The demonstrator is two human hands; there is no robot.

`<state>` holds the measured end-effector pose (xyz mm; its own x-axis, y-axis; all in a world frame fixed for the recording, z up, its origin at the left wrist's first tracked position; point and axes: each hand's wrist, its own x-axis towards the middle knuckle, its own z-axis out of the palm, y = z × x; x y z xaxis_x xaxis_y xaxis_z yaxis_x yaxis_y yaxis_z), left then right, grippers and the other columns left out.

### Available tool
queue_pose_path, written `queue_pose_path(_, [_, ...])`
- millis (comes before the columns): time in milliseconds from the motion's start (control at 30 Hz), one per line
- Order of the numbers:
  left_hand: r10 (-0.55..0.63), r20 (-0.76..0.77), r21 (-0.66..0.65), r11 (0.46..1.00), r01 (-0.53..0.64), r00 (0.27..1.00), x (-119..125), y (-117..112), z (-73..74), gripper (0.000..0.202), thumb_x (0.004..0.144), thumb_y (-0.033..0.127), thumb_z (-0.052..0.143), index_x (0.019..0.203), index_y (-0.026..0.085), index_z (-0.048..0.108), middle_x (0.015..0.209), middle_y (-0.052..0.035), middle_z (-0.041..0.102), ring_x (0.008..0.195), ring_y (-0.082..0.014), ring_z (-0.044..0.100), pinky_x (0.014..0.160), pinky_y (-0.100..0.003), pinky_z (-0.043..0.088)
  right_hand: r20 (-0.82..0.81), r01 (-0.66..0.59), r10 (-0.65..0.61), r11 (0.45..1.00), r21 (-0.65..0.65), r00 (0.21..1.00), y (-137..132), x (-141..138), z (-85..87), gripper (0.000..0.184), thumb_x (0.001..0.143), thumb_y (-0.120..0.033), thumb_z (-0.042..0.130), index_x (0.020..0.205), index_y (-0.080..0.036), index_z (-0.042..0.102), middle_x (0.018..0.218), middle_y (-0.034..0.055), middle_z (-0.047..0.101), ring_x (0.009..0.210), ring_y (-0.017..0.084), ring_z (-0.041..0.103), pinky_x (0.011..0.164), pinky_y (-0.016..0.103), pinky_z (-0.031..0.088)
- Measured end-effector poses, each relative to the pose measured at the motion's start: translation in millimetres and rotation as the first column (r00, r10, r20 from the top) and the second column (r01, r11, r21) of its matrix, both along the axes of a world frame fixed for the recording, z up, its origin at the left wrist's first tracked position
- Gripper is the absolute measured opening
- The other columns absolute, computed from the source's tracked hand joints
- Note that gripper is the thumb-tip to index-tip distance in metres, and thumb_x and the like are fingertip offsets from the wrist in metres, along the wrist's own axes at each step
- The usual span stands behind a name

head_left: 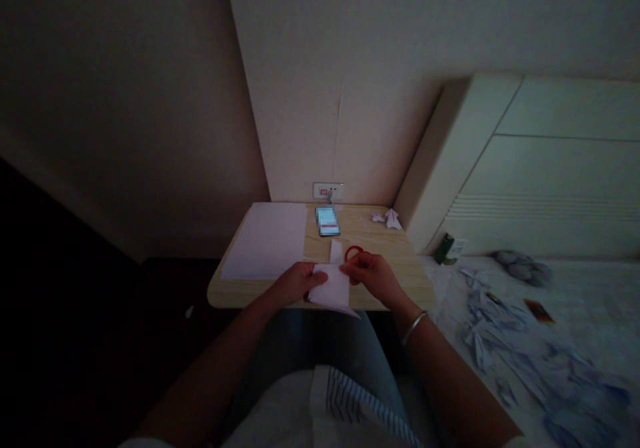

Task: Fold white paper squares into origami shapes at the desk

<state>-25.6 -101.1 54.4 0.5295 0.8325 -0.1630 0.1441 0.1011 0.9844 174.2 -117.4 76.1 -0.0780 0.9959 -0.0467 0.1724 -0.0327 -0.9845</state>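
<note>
A: How far along is the paper [331,289]?
B: Partway, I'd judge. It lies at the near edge of the bench [413,275], doubled into a small block, with a loose corner poking out at the near right.
A: And the hands?
B: The left hand [294,281] pinches its left side under the thumb; the right hand [374,277] grips its far right corner between thumb and fingertips.
A: Anything finished?
B: Two small folded pieces [393,219] sit at the far right and look complete. The white sheet [267,238] on the left lies flat, apparently unworked.
</note>
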Motion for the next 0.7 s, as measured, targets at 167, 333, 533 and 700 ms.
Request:
queue_pose_path(167, [0.303,-0.011,0.248,0.924,-0.291,0.953,7,23,-0.7,0.03,0.074,0.043,0.056,0.073,0.013,0.058,0.054,0.0029,0.053,0.047,-0.0096,0.044,0.044,-0.02,0.031,-0.203,0.048,-0.074,0.99,-0.13,0.976,17,-1,1.4,0.032,0.073,-0.045,0.063,0.087,-0.016,0.064,0.079,0.0044,0.067,0.065,0.012,0.061,0.055,0.023,0.049])
queue_pose_path(333, [0.467,0.094,0.278,0.836,-0.473,0.879,12,42,1.3,0.031,0.077,0.045,0.054,0.067,0.016,0.053,0.047,0.0056,0.047,0.041,-0.0087,0.044,0.04,-0.019,0.032,-0.199,-0.1,0.057,0.971,-0.217,0.978,32,-3,-4.2,0.045,0.063,-0.034,0.075,0.103,-0.019,0.059,0.075,0.0009,0.064,0.063,0.014,0.062,0.051,0.024,0.051])
queue_pose_path(533, [0.437,0.247,0.029,0.889,-0.458,0.865,5,68,-10.8,0.028,0.07,0.038,0.063,0.079,0.013,0.057,0.066,-0.0007,0.06,0.056,-0.013,0.057,0.048,-0.024,0.048,-0.296,-0.069,0.033,0.991,-0.112,0.955,64,11,-15.5,0.038,0.065,-0.034,0.072,0.095,-0.02,0.054,0.058,-0.0062,0.058,0.043,0.008,0.051,0.041,0.018,0.038])
queue_pose_path(700, [0.174,0.23,-0.184,0.974,-0.132,0.957,-8,86,-12.2,0.048,0.061,0.019,0.07,0.106,0.018,0.053,0.093,-0.006,0.064,0.075,-0.018,0.062,0.056,-0.029,0.053,-0.285,-0.045,0.046,0.999,0.009,0.958,96,20,-27.2,0.022,0.066,-0.033,0.071,0.08,-0.017,0.064,0.061,-0.0038,0.061,0.049,0.007,0.05,0.048,0.02,0.039])
